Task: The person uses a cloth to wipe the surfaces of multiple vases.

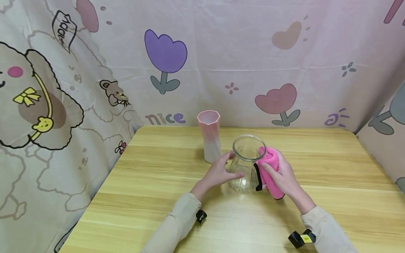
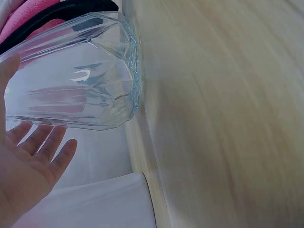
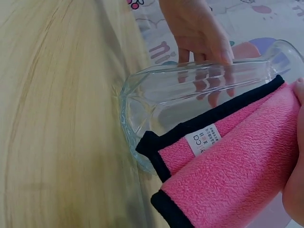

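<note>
A clear glass vase (image 1: 245, 172) with a round rim stands upright on the table. My left hand (image 1: 220, 171) is at its left side, fingers spread behind the glass and thumb in front. In the left wrist view, the left hand (image 2: 35, 161) has fairly straight fingers and a gap between palm and vase (image 2: 80, 76); whether the fingertips touch is unclear. My right hand (image 1: 283, 175) grips a folded pink towel (image 1: 271, 175) with black edging against the vase's right side. A white label shows on the towel (image 3: 237, 161) in the right wrist view.
Behind my left hand stands a pink-and-white vase (image 1: 210, 137), close to the glass one. Both stand on a light wooden table (image 1: 152, 175). A printed cloth backdrop (image 1: 215, 52) hangs along the table's far edge and left side. Black wrist cameras (image 1: 297, 239) sit by the sleeves.
</note>
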The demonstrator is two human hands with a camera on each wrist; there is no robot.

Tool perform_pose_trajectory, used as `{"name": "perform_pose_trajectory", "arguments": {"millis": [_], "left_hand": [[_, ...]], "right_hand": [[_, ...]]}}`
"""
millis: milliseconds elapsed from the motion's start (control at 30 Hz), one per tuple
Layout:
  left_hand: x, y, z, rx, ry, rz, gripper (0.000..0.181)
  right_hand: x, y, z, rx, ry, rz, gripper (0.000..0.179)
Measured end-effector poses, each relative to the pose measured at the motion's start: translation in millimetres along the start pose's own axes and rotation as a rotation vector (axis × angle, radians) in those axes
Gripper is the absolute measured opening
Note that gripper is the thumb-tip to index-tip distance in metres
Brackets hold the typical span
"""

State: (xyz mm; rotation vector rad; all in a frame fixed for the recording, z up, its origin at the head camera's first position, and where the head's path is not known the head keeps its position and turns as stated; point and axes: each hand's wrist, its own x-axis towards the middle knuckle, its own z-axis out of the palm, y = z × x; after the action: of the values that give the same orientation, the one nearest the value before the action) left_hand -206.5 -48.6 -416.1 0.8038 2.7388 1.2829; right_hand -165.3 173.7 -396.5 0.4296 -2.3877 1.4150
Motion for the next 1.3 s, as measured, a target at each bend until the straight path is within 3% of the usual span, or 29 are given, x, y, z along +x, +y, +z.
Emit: {"name": "perform_pose_trajectory", "arguments": {"millis": [200,600,1033,1300], "left_hand": [[0.3,-0.2,0.3,0.011,0.005,0.002,0.085],[1.2,1.2,-0.3,0.013,-0.001,-0.007,0.087],[0.7,0.5,-0.9,0.044,0.005,0.001,0.086],[1.5,0.3,-0.8,0.044,0.001,-0.011,0.087]], "right_hand": [[0.1,0,-1,-0.015,-0.052,-0.018,0.047],[2.3,1,-10,-0.042,0.008,-0.06,0.055],[-4.0,-3,-4,0.07,0.206,0.062,0.049],[-0.8,-12,-12,0.134,0.278,0.0,0.054]]}}
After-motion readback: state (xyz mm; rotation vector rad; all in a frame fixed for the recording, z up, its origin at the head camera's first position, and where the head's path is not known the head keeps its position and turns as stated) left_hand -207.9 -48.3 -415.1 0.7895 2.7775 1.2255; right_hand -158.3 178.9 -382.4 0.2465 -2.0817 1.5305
